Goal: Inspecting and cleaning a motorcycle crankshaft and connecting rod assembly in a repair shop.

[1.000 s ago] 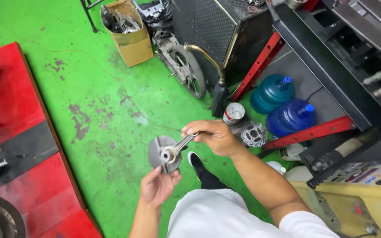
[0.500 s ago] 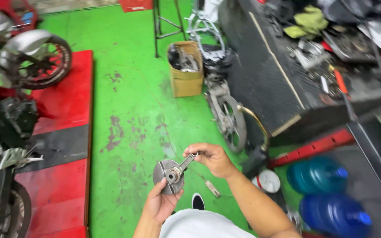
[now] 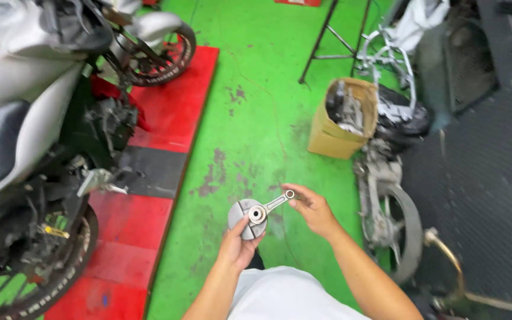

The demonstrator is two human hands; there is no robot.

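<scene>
A motorcycle [image 3: 37, 118] stands on a red ramp [image 3: 173, 112] at far left. Centre frame, above the green floor [image 3: 256, 118], the left hand [image 3: 238, 246] has its grip clenched on a round metal crank disc [image 3: 245, 218]. The connecting rod [image 3: 274, 203] extends right; the right hand [image 3: 313, 210] grasps its small end. A cardboard box [image 3: 339, 121] sits beyond.

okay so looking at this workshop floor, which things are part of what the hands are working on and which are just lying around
In hand:
left hand holding the crank disc
right hand at the tip of the connecting rod

Lying about:
cardboard box of parts
motorcycle on the red platform
wheel on the green floor
</scene>
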